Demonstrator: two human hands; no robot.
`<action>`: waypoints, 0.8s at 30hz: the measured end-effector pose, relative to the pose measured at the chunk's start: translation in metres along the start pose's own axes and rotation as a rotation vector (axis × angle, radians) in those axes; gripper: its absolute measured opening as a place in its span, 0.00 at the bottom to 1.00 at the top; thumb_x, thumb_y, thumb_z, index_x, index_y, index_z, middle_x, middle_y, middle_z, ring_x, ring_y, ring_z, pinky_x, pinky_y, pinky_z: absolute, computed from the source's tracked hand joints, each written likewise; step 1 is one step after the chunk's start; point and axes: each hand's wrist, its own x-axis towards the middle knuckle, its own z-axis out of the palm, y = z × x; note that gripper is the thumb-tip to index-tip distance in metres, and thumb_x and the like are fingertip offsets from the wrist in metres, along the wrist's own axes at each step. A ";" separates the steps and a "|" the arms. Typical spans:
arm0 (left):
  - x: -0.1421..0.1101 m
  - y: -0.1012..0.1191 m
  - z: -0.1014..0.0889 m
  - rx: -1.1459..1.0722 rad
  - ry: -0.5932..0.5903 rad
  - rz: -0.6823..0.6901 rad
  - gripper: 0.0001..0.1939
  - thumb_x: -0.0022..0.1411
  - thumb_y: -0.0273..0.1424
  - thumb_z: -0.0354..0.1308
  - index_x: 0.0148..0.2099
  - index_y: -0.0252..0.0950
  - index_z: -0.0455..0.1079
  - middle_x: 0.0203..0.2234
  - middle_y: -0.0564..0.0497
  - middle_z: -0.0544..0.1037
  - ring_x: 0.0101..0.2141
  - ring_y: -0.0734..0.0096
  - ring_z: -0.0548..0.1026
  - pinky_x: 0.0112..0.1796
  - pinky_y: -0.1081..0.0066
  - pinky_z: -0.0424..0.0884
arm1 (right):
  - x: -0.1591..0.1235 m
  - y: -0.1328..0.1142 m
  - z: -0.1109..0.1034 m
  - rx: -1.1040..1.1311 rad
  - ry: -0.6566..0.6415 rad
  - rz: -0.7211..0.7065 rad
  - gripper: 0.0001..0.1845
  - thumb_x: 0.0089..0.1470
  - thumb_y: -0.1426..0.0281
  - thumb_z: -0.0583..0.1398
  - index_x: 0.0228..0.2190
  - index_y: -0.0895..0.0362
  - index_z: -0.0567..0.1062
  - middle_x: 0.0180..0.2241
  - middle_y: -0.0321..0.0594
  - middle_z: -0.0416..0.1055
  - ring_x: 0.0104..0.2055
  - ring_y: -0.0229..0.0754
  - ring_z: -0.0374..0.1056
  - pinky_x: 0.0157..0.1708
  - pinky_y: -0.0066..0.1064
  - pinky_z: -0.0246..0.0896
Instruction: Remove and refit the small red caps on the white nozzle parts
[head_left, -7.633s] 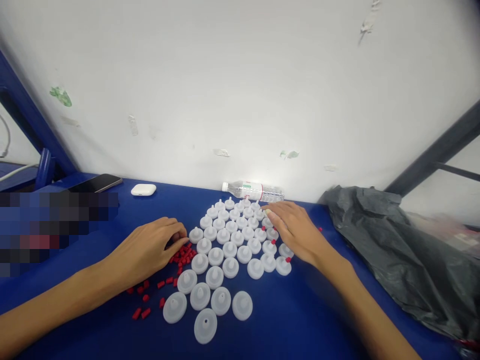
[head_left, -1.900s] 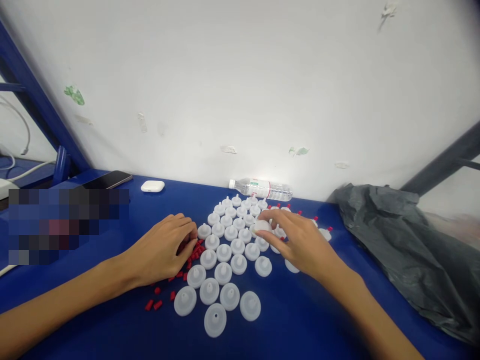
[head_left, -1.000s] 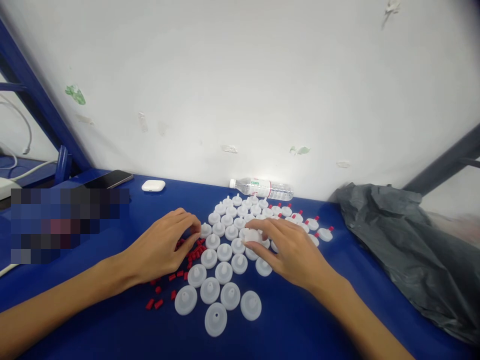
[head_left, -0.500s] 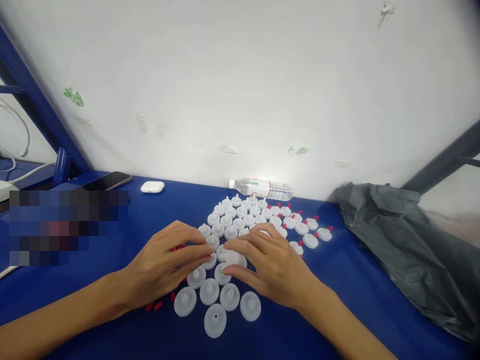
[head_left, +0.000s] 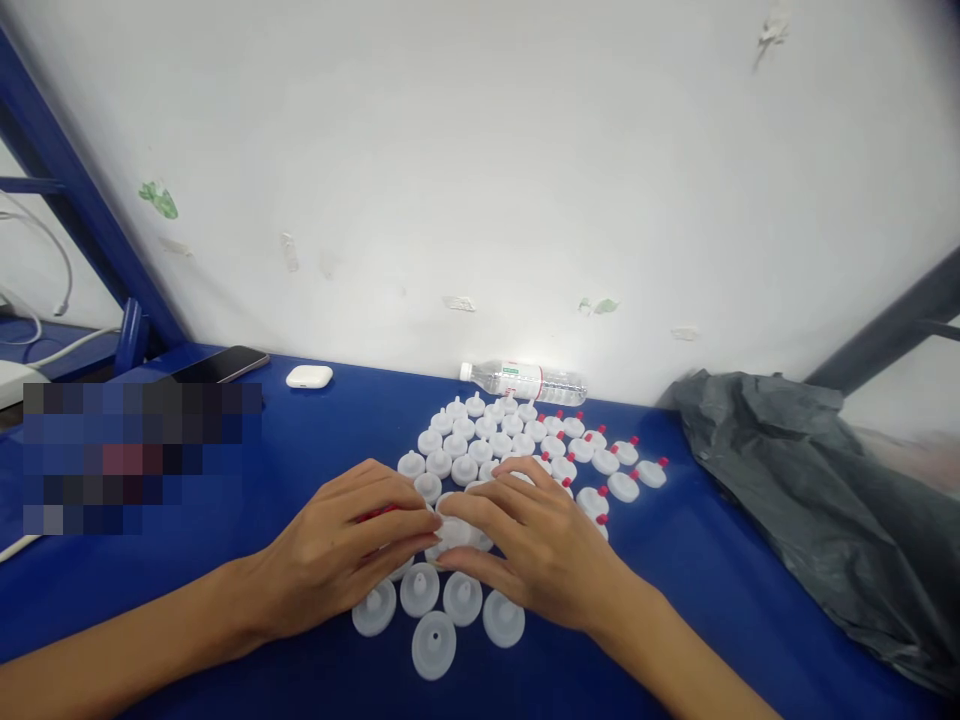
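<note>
My right hand (head_left: 536,535) grips a white plastic nozzle cap (head_left: 454,533) between thumb and fingers, over the middle of the cluster. My left hand (head_left: 356,545) is pinched closed, its fingertips against the near side of that cap; whatever lies between them is hidden. Around both hands stand many round white nozzle caps (head_left: 465,470), spouts up. Nearer to me, a few more caps (head_left: 433,645) lie in front. To the right, several caps carry small red tips (head_left: 651,472). Loose red tips (head_left: 379,514) show partly behind my left fingers.
A clear plastic bottle (head_left: 525,381) lies along the wall behind the caps. A white earbud case (head_left: 309,377) and a phone (head_left: 229,365) rest at the back left. A dark grey plastic bag (head_left: 810,500) covers the right side. Part of the left is pixelated.
My right hand has brought the white nozzle cap left and slightly down. My left fingertips have moved right to meet it. The view has shifted slightly.
</note>
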 end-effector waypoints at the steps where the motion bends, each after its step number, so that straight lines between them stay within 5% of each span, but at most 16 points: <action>1: 0.000 0.000 0.000 0.006 0.003 0.001 0.13 0.64 0.22 0.61 0.50 0.39 0.72 0.36 0.49 0.79 0.37 0.69 0.77 0.41 0.67 0.75 | 0.000 0.000 0.000 -0.004 0.016 -0.008 0.14 0.64 0.61 0.59 0.46 0.58 0.71 0.35 0.38 0.77 0.36 0.38 0.73 0.46 0.37 0.63; 7: 0.005 0.003 -0.002 0.041 0.045 0.003 0.12 0.64 0.24 0.61 0.49 0.40 0.72 0.34 0.50 0.79 0.35 0.70 0.77 0.38 0.67 0.75 | -0.003 0.001 0.004 0.001 0.140 -0.056 0.13 0.63 0.67 0.61 0.48 0.57 0.69 0.40 0.39 0.78 0.44 0.37 0.74 0.49 0.32 0.68; 24: 0.007 0.001 -0.007 0.065 0.095 0.036 0.13 0.64 0.21 0.60 0.50 0.37 0.72 0.35 0.50 0.82 0.35 0.70 0.79 0.39 0.67 0.74 | -0.003 -0.003 0.005 0.027 0.139 0.008 0.17 0.61 0.78 0.58 0.52 0.58 0.69 0.50 0.48 0.74 0.52 0.42 0.71 0.55 0.40 0.68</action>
